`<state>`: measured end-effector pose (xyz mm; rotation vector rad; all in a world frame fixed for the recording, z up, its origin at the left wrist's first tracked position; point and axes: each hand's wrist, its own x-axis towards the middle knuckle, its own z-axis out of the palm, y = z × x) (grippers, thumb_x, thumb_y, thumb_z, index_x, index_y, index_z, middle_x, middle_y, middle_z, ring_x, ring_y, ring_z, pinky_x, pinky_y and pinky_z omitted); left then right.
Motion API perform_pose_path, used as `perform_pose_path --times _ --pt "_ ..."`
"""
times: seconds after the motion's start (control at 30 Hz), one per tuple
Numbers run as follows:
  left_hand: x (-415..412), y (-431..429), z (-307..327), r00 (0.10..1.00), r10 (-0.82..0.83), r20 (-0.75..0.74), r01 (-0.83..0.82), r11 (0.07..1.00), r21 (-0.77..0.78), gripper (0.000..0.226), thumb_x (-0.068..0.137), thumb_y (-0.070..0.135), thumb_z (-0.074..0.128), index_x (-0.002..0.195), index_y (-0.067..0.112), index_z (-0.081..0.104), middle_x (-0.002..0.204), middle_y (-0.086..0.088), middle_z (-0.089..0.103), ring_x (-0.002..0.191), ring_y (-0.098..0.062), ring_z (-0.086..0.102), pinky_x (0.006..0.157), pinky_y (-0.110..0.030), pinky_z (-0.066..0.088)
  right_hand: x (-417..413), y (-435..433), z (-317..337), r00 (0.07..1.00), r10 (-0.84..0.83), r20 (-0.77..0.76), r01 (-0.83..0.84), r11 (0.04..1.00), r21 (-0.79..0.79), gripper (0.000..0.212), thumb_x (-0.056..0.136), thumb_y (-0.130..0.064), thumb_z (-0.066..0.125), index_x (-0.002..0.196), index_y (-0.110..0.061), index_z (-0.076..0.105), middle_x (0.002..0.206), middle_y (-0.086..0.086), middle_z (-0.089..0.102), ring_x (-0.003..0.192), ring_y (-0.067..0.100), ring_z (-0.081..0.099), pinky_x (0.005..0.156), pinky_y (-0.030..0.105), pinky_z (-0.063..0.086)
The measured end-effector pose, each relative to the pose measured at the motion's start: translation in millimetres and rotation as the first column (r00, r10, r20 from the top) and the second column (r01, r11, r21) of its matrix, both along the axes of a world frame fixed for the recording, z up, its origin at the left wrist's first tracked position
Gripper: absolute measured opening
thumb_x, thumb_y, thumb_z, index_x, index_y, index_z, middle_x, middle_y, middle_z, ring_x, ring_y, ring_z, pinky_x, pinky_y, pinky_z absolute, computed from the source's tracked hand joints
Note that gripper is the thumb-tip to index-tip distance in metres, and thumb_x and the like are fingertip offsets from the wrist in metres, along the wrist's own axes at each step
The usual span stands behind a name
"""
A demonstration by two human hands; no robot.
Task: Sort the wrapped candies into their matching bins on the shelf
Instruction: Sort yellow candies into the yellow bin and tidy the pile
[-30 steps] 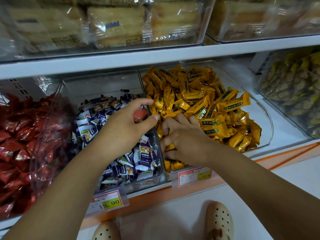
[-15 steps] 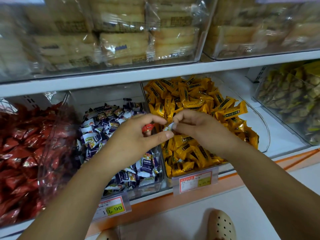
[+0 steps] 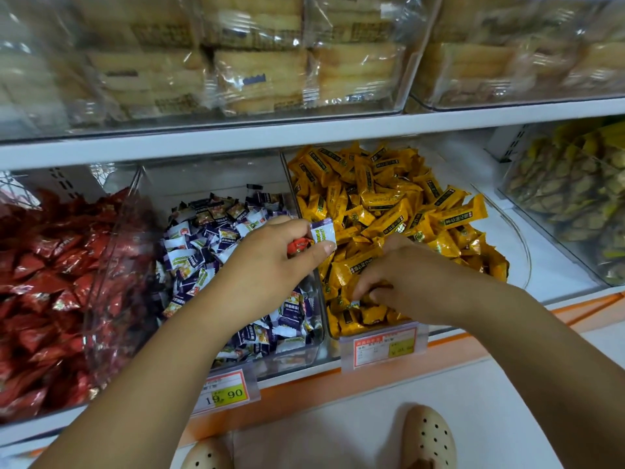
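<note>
My left hand (image 3: 274, 255) hovers over the divider between the middle and right bins, shut on a purple-and-white candy (image 3: 323, 231) pinched at the fingertips and a red candy (image 3: 299, 246) in the palm. My right hand (image 3: 402, 279) is down in the front of the clear bin (image 3: 521, 252) of yellow candies (image 3: 382, 204), fingers curled among them; what it grips is hidden. The middle bin (image 3: 314, 340) holds purple-and-white candies (image 3: 209, 252). The left bin (image 3: 115, 252) holds red candies (image 3: 44, 282).
An upper shelf (image 3: 304, 130) carries clear bins of wrapped biscuits (image 3: 260, 76). A bin of green-yellow snacks (image 3: 575, 204) stands at the right. Price tags (image 3: 226, 390) hang on the shelf's front edge. My beige shoes (image 3: 429, 438) show on the floor below.
My right hand passed a purple-and-white candy to the left hand, then dropped back into the front of the yellow bin. The left hand now pinches that candy along with the red one.
</note>
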<state>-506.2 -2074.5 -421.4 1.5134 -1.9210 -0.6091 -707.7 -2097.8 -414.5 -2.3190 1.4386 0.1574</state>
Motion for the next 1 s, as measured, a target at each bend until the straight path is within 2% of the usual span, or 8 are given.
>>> perform_pose_path --times 0.1,0.17,0.23,0.4,0.57,0.73,0.83,1.0 --pt "-0.9 0.3 -0.4 1.0 0.006 0.004 -0.006 1.0 -0.002 0.042 0.09 0.047 0.05 0.075 0.008 0.048 0.074 0.001 0.04 0.067 -0.01 0.042 0.057 -0.018 0.03 2.8 -1.1 -15.2 0.984 0.141 -0.113 -0.159 0.971 -0.176 0.034 0.092 -0.021 0.058 0.111 -0.05 0.063 0.115 -0.012 0.045 0.111 0.016 0.034 0.09 0.024 0.025" --pt "-1.0 0.7 -0.6 1.0 0.007 -0.008 -0.007 1.0 0.007 0.042 0.089 0.048 0.05 0.076 0.008 0.048 0.074 0.002 0.039 0.066 -0.009 0.042 0.057 -0.019 0.03 7.1 0.6 -20.1 0.971 0.199 -0.136 -0.229 0.935 -0.271 0.032 0.089 -0.02 0.061 0.108 -0.045 0.066 0.109 -0.013 0.04 0.108 0.013 0.028 0.094 0.026 0.027" --pt "-1.3 1.0 -0.8 1.0 0.007 -0.018 -0.007 1.0 0.01 0.041 0.09 0.048 0.05 0.074 0.011 0.047 0.074 0.003 0.039 0.065 -0.008 0.041 0.057 -0.02 0.03 9.6 0.3 -19.9 0.97 0.197 -0.14 -0.232 0.919 -0.319 0.024 0.089 -0.027 0.061 0.105 -0.044 0.067 0.102 -0.01 0.031 0.106 0.013 0.027 0.093 0.027 0.029" --pt "-0.8 0.9 -1.9 1.0 0.017 -0.008 -0.017 1.0 0.01 0.043 0.09 0.05 0.048 0.077 0.009 0.047 0.076 0.001 0.039 0.063 -0.01 0.041 0.058 -0.022 0.031 11.5 -1.4 -17.5 0.973 0.185 -0.139 -0.22 0.925 -0.309 0.022 0.087 -0.036 0.062 0.106 -0.047 0.067 0.101 -0.009 0.027 0.107 0.014 0.028 0.086 0.028 0.022" --pt "-1.2 1.1 -1.7 0.999 0.025 -0.024 -0.024 1.0 0.006 0.042 0.09 0.048 0.049 0.077 0.009 0.05 0.075 0.001 0.041 0.066 -0.01 0.043 0.057 -0.019 0.031 10.8 0.0 -19.0 0.965 0.17 -0.199 -0.233 0.903 -0.361 0.025 0.089 -0.038 0.059 0.111 -0.048 0.064 0.105 -0.007 0.027 0.112 0.019 0.031 0.093 0.033 0.028" --pt "-1.6 1.7 -0.2 0.999 0.021 -0.032 -0.02 1.0 0.019 0.038 0.091 0.046 0.051 0.072 0.013 0.047 0.072 0.003 0.039 0.061 -0.005 0.041 0.055 -0.018 0.032 9.4 -2.1 -18.1 0.953 0.121 -0.277 -0.223 0.901 -0.373 0.033 0.088 -0.052 0.055 0.12 -0.046 0.06 0.108 -0.004 0.026 0.118 0.023 0.03 0.097 0.035 0.028" --pt "-2.6 2.4 0.2 0.999 0.031 -0.026 -0.03 0.999 0.031 0.041 0.09 0.047 0.05 0.075 0.009 0.047 0.073 0.002 0.038 0.059 -0.007 0.04 0.056 -0.02 0.032 11.5 -0.8 -19.8 0.951 0.128 -0.28 -0.232 0.895 -0.381 0.033 0.088 -0.051 0.056 0.121 -0.045 0.06 0.12 -0.002 0.035 0.119 0.026 0.031 0.098 0.038 0.029" --pt "-5.3 4.2 1.0 0.998 0.054 -0.038 -0.053 0.998 0.041 0.04 0.091 0.045 0.052 0.074 0.009 0.045 0.071 0.002 0.037 0.059 -0.01 0.04 0.057 -0.026 0.033 19.4 -0.8 -20.9 0.951 0.158 -0.265 -0.25 0.899 -0.359 0.026 0.088 -0.047 0.058 0.111 -0.042 0.067 0.124 -0.003 0.036 0.12 0.023 0.027 0.097 0.036 0.025"
